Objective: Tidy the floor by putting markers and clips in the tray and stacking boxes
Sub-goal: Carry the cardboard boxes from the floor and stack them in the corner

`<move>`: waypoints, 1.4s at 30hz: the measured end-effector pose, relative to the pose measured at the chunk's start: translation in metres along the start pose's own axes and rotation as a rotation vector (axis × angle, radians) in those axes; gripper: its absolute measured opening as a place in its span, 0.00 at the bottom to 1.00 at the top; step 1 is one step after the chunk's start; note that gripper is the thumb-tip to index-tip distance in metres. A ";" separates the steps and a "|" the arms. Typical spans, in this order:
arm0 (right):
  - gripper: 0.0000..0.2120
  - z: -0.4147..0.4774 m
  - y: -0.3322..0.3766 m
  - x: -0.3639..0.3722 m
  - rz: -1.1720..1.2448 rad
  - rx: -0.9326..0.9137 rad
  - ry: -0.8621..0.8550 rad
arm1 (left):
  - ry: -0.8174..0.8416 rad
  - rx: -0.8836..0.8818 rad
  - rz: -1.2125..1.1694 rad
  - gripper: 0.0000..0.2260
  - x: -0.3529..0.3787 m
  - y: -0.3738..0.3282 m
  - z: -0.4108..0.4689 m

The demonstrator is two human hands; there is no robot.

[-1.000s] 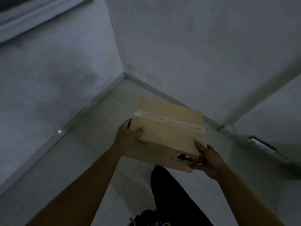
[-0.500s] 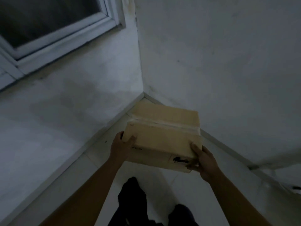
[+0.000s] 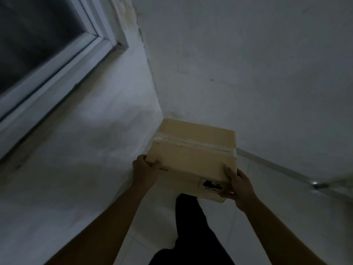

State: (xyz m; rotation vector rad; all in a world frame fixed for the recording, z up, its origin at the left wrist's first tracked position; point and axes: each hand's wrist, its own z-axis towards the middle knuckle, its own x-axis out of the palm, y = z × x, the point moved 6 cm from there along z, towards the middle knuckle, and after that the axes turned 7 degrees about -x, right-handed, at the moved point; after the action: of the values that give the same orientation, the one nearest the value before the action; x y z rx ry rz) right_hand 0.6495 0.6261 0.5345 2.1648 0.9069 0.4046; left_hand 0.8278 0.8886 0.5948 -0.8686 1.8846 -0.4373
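Observation:
A tan cardboard box (image 3: 193, 155) with a taped seam across its top and a black-printed label on its near side is held in the air in front of a room corner. My left hand (image 3: 144, 174) grips its near left corner. My right hand (image 3: 239, 185) grips its near right corner beside the label. No markers, clips or tray show in this view.
Two white walls meet in a corner (image 3: 160, 111) just behind the box. A dark window with a white frame (image 3: 57, 60) sits in the left wall. White floor tiles (image 3: 286, 217) lie below, with my dark trouser leg (image 3: 191, 226) under the box.
The view has tilted up and toward the corner, so the window fills more of the left side. The box stays in both hands and has come closer to the corner.

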 end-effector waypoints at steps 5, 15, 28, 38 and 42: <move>0.26 0.061 0.017 0.045 -0.010 0.067 -0.051 | 0.155 -0.028 0.053 0.21 0.008 -0.021 0.086; 0.28 0.194 0.018 0.139 -0.093 0.134 -0.130 | 0.265 -0.136 0.091 0.08 0.048 -0.015 0.241; 0.25 0.443 -0.170 0.247 0.066 0.150 -0.229 | 0.366 0.042 0.269 0.16 0.196 0.095 0.480; 0.13 0.541 -0.216 0.300 0.117 0.036 -0.253 | 0.539 0.215 0.475 0.15 0.274 0.137 0.537; 0.23 0.563 -0.232 0.300 0.042 0.096 -0.330 | 0.552 0.312 0.507 0.15 0.287 0.128 0.551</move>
State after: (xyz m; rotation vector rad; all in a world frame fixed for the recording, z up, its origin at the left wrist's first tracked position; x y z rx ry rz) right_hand 1.0454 0.6606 -0.0157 2.2537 0.7081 0.0191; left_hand 1.1907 0.8051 0.0816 -0.0376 2.3548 -0.6731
